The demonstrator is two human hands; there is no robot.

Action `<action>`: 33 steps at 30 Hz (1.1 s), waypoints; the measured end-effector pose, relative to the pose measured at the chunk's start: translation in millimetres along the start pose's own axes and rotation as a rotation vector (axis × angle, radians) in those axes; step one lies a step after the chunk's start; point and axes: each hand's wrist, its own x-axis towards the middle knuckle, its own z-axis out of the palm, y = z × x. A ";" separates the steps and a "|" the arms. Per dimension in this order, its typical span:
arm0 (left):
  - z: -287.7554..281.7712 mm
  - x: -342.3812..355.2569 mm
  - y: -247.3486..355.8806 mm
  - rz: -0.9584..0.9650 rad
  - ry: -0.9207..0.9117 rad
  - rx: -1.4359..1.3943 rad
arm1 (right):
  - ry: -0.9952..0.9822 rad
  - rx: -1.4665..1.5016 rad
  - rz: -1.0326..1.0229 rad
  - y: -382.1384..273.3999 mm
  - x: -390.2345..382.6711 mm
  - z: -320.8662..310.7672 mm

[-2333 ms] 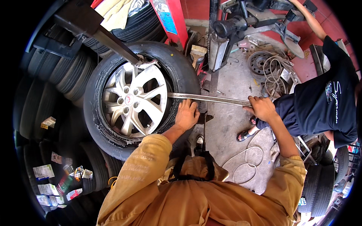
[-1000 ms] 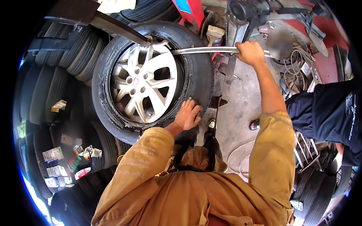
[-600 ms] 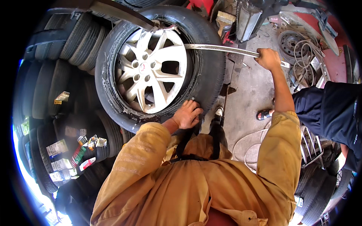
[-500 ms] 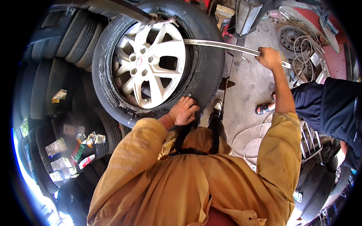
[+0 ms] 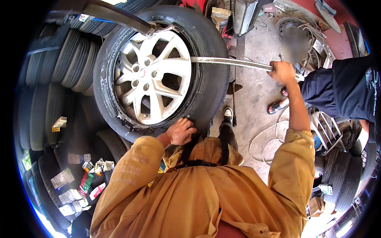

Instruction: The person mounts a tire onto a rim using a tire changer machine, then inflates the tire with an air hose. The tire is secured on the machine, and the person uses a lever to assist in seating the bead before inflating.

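Observation:
A tyre [image 5: 212,75] lies flat around a silver spoked alloy wheel [image 5: 171,93], its sidewall scuffed and wet-looking near the rim. My right hand [image 5: 282,73] grips the outer end of a long metal tyre lever [image 5: 234,62]. The lever's other end reaches the gap between tyre and wheel on the right side. At the near edge of the tyre, my left hand [image 5: 181,131] rests on the sidewall. Its fingers are curled, and what lies under them is hidden. A dark metal arm [image 5: 119,16] of a machine comes down to the wheel's far rim.
Stacked tyres [image 5: 73,59] fill the left side, some with labels. A brush [image 5: 220,16] stands beyond the tyre. A person in dark clothes [image 5: 353,87] stands at right, near a coiled hose [image 5: 260,144] on the concrete floor and a metal rack [image 5: 327,131]. More tyres [image 5: 337,180] stand lower right.
The view has shifted, so the wheel appears lower and slightly further left. Both hands keep their places, the right on the lever and the left at the tyre's near edge.

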 end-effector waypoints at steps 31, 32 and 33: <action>-63.3 -70.8 -40.4 0.199 -1.267 0.468 | 0.182 -0.062 0.120 -151.3 -251.6 55.1; -61.7 -103.2 -37.9 0.119 -1.122 0.547 | 0.143 -0.035 0.082 -162.4 -257.7 31.3; -55.1 -130.9 -51.8 0.181 -0.853 0.492 | 0.100 -0.003 0.085 -169.9 -269.4 1.3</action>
